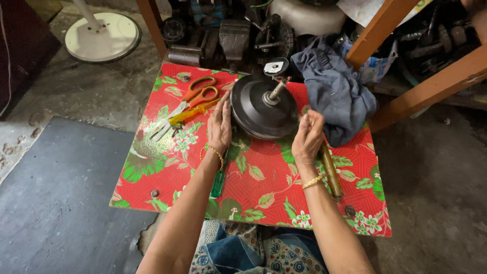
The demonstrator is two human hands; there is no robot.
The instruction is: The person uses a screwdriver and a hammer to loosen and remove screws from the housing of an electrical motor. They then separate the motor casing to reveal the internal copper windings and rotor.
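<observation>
Motor (263,107) on table (264,187), between both hands, shaft up.
Probably heavy, stiff, smooth; best taken by rim. Left hand (219,124) open, flat against its side; right hand (308,136) closed loosely, holding nothing visible. Scissors (185,104) left, cloth (336,91) right, free room in front.

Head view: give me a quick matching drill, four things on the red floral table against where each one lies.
Things:
1. scissors
2. black motor housing
3. grey cloth
4. green-handled screwdriver

Places:
A. under the left forearm, near the table's front
B. far right corner, partly off the table edge
C. left of the left hand, orange handles away from the person
D. between both hands, shaft pointing up

Pairs: 1-C, 2-D, 3-B, 4-A. The right hand is closed beside the housing's right rim.
</observation>
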